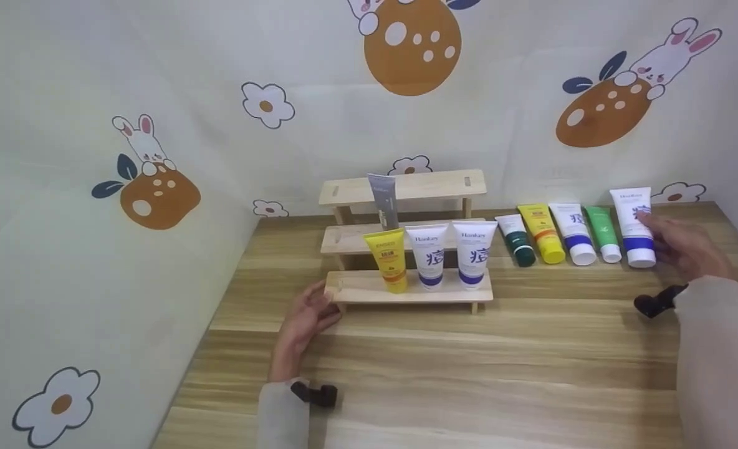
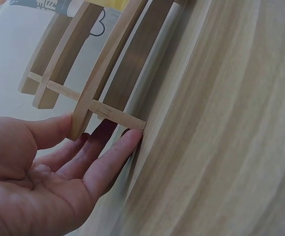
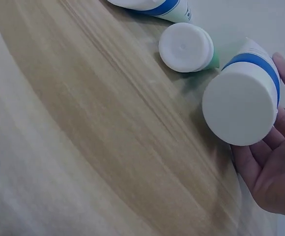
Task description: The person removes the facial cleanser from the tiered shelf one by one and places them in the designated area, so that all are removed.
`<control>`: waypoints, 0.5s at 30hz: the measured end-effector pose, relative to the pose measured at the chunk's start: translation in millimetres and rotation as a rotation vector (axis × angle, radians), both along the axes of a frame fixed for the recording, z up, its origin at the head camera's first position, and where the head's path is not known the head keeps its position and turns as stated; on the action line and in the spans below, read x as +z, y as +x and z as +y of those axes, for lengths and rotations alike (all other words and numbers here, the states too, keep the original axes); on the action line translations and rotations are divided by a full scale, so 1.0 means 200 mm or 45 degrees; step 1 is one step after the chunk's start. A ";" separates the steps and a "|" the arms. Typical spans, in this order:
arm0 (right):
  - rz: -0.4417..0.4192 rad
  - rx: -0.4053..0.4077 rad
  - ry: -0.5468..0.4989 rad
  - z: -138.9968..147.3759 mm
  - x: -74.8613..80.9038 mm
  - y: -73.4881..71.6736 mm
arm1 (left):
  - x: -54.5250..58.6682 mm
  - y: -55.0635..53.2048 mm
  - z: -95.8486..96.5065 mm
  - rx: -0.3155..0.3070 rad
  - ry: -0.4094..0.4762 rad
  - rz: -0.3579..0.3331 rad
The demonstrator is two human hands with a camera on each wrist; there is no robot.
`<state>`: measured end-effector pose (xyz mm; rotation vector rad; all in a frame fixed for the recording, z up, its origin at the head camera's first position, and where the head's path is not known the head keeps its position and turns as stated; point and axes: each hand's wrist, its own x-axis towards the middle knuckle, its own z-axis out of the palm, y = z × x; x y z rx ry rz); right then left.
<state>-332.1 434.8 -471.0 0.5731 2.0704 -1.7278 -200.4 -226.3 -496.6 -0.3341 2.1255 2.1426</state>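
At the right end of a row of tubes, my right hand (image 1: 688, 244) grips a white tube with a blue band (image 1: 640, 243), thumb on its front and fingers behind. Its broad white cap (image 3: 239, 103) faces the camera in the right wrist view. My left hand (image 1: 308, 319) holds the left end of the bottom step of a three-step wooden rack (image 1: 356, 287). In the left wrist view the thumb presses the plank's end and a finger (image 2: 114, 160) touches the leg. A yellow tube (image 1: 388, 259) and two white-and-blue tubes (image 1: 428, 255) stand on that step.
A grey tube (image 1: 383, 199) stands on the middle step. Right of the rack lean a dark green and white tube (image 1: 517, 242), a yellow tube (image 1: 543, 234), a white-and-blue tube (image 1: 572, 232) and a green tube (image 1: 604, 234). A patterned cloth (image 1: 319, 149) hangs behind the wooden table (image 1: 493, 362).
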 end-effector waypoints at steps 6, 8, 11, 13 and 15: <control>-0.013 -0.042 0.077 -0.02 0.00 -0.01 | 0.01 0.01 0.01 0.004 -0.016 -0.010; -0.005 -0.042 0.084 -0.02 0.00 -0.01 | 0.01 0.01 0.01 0.009 -0.020 -0.015; -0.001 -0.018 0.127 -0.03 0.01 -0.01 | 0.00 0.01 0.01 0.008 -0.028 -0.021; 0.002 0.001 0.163 -0.04 0.01 -0.01 | 0.00 0.01 0.01 0.012 -0.020 -0.025; 0.009 0.003 0.202 -0.06 0.01 -0.01 | 0.00 0.00 0.00 0.011 -0.009 -0.022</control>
